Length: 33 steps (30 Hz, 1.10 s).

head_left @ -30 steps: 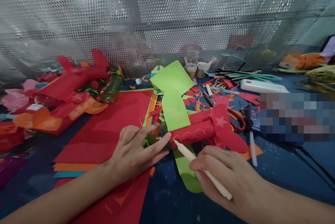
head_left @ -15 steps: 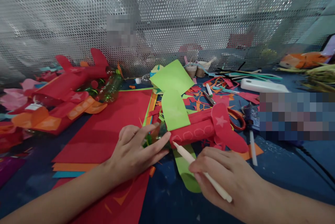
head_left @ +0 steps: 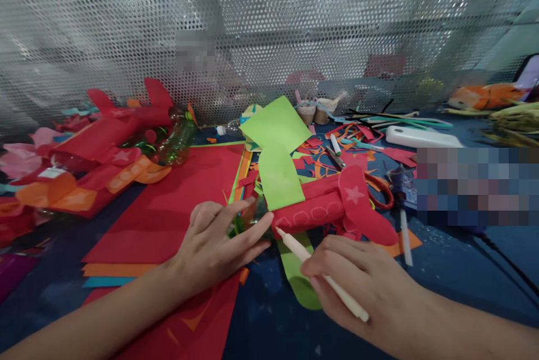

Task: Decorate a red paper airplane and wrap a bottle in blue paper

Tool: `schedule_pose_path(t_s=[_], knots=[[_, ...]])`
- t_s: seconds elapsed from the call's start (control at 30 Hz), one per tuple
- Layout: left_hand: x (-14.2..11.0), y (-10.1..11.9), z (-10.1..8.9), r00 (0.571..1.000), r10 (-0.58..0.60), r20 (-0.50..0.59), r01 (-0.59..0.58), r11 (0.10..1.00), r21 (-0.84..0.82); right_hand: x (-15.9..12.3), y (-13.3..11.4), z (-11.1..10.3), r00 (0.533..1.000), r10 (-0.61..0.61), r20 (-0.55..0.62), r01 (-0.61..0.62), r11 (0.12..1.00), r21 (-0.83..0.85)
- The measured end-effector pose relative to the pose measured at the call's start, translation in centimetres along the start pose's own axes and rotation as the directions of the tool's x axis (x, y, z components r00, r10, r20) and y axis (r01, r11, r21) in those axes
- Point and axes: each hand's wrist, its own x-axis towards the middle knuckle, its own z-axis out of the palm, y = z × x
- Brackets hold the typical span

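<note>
A toy plane stands in front of me, made from a green plastic bottle (head_left: 257, 211) wrapped in red paper (head_left: 311, 213). Light green wings (head_left: 281, 177) stick out on both sides, and a red tail fin (head_left: 352, 194) carries a star. A row of pale outlined shapes runs along its red side. My left hand (head_left: 223, 236) lies with fingers stretched and spread against the bottle's neck end. In my right hand (head_left: 353, 276) is a white marker (head_left: 332, 287), its tip at the red paper's lower left edge, close to my left fingertips.
Stacked coloured paper (head_left: 168, 203) lies at left, beside another red bottle plane (head_left: 113, 130). Paper scraps, orange-handled scissors (head_left: 387, 197), a glue gun (head_left: 404, 186) with its cable and a white case (head_left: 423, 136) fill the right. A perforated metal screen (head_left: 269, 23) stands behind.
The whole view has shifted very slightly. Both hands, the marker and the plane keep nearly the same places relative to one another.
</note>
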Motion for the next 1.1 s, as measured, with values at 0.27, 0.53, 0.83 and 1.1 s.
schedule_pose_path(t_s=[0.27, 0.53, 0.83, 1.1], knots=[[-0.17, 0.21, -0.06, 1.000, -0.019, -0.002, 0.019, 1.000, 0.000, -0.05, 0.05, -0.05, 1.000, -0.014, -0.008, 0.014, 1.000, -0.018], [-0.17, 0.20, -0.01, 0.999, -0.042, 0.000, 0.042, 0.999, -0.005, -0.21, -0.14, -0.31, 1.000, 0.007, -0.007, -0.007, 1.000, -0.004], [0.25, 0.14, -0.13, 1.000, -0.004, -0.017, 0.004, 1.000, 0.003, -0.35, 0.11, -0.13, 1.000, -0.001, 0.002, 0.001, 1.000, 0.002], [-0.07, 0.21, -0.04, 1.000, -0.015, -0.006, 0.015, 1.000, 0.010, -0.21, 0.09, -0.12, 1.000, 0.001, -0.001, -0.001, 1.000, -0.009]])
